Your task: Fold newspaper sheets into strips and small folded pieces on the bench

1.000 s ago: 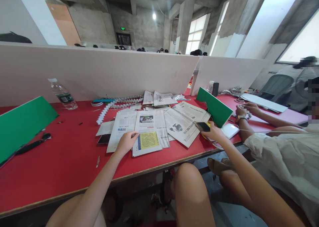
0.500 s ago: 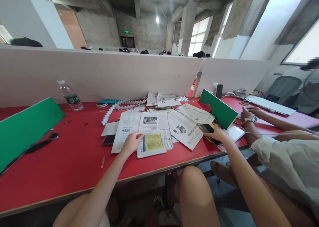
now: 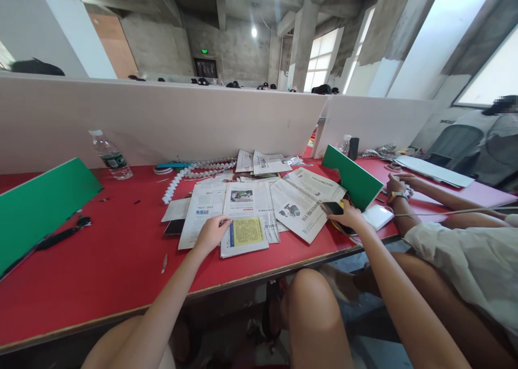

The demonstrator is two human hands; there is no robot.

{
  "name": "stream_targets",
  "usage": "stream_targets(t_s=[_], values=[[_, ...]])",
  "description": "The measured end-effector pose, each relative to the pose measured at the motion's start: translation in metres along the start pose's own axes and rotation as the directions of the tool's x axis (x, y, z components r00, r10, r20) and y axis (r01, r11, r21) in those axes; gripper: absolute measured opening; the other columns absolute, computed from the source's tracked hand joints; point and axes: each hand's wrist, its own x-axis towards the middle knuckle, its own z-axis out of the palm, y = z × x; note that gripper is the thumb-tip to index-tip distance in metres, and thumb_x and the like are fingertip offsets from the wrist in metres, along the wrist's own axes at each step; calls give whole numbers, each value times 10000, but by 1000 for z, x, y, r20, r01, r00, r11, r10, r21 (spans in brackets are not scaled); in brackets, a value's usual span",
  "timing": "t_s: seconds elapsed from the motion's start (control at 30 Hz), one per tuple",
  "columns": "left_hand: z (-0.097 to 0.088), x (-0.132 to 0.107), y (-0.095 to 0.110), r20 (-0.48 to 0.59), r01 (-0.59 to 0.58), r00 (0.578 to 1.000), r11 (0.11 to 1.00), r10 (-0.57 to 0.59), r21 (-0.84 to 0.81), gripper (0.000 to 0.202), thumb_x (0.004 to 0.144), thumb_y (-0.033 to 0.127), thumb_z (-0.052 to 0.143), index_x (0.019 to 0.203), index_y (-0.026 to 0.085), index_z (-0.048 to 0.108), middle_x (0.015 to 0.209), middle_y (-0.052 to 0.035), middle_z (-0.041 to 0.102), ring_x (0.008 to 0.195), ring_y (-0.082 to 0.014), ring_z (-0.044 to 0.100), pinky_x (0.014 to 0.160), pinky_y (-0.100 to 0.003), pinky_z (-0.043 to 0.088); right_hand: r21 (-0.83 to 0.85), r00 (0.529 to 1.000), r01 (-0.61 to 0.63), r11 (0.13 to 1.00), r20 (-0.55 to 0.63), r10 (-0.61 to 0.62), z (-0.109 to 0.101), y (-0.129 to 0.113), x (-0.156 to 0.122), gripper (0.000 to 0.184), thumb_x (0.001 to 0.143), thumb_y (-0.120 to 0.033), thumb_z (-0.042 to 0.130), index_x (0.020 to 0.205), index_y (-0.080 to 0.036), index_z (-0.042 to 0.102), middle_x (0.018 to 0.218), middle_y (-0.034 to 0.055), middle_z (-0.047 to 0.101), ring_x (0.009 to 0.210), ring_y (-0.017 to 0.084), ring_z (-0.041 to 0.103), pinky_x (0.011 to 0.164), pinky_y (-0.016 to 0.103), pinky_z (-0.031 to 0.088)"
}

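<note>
My left hand [image 3: 212,233] rests at the left edge of a folded newspaper [image 3: 246,238] with a yellow printed block. Its fingers are closed in a pinch; what lies between them, if anything, is too small to make out. To the right, my right hand [image 3: 351,219] is closed around a dark smartphone [image 3: 333,209], thumb on the near side. The phone is beside a tilted newspaper sheet [image 3: 300,210] with a cartoon drawing. More newspaper sheets [image 3: 204,210] lie spread between my hands, partly covering a dark flat object [image 3: 174,227] at their left.
Green boards [image 3: 354,177] [image 3: 44,207] stand tilted at both sides of the red table [image 3: 121,282]. A water bottle [image 3: 111,156], a white folded-paper chain [image 3: 178,184] and a black strap with keys [image 3: 67,234] lie around. At right, a co-worker's hands [image 3: 399,185] rest on the table.
The view has shifted very slightly. My two hands stay in the same places on the newspaper and phone. Under the table, the neighbour's leg has moved to the left.
</note>
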Motion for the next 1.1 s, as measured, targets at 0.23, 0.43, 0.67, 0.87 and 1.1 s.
stream_targets(t_s=[0.23, 0.43, 0.67, 0.87, 1.1], values=[[-1, -1, 2, -4, 37, 999, 999, -37, -25, 318, 767, 415, 467, 826, 187, 681, 933, -94, 716, 889, -270, 629, 776, -347, 454, 38, 1000, -20, 999, -22, 21, 0, 1, -3, 909, 677, -528, 643, 1361, -67, 260, 1272, 238, 505, 1192, 362, 475, 943, 399, 370], [1, -2, 5, 21, 38, 999, 997, -36, -69, 268, 739, 390, 495, 763, 200, 682, 865, -74, 721, 835, -255, 639, 743, -338, 462, -20, 999, -23, 1000, -44, 22, -15, -33, -18, 925, 707, -549, 613, 1402, -81, 221, 1365, 238, 415, 1266, 374, 381, 992, 427, 316], [12, -2, 4, 31, -10, 999, 987, 15, -159, 290, 756, 418, 502, 771, 189, 680, 852, -57, 717, 837, -244, 634, 767, -330, 459, 154, 850, 503, 851, 89, -519, -11, -182, -73, 482, 851, -499, 449, 1210, -193, 544, 1261, 128, 566, 1162, 304, 493, 950, 410, 363], [8, -2, 11, -12, 7, 1000, 949, -11, -317, 343, 752, 455, 519, 820, 163, 686, 853, -60, 715, 820, -238, 633, 709, -313, 476, 338, 618, 715, 612, 104, -780, 8, -245, -91, 234, 847, -304, 506, 981, -209, 672, 1055, 73, 668, 983, 223, 585, 829, 316, 406], [0, -11, 25, -31, 14, 999, 947, -26, -321, 326, 784, 446, 516, 830, 168, 680, 853, -54, 712, 794, -220, 631, 699, -301, 476, 547, 616, 670, 503, -32, -787, 6, -211, -90, 245, 855, -280, 462, 875, -195, 691, 836, 34, 688, 766, 169, 584, 669, 258, 401]])
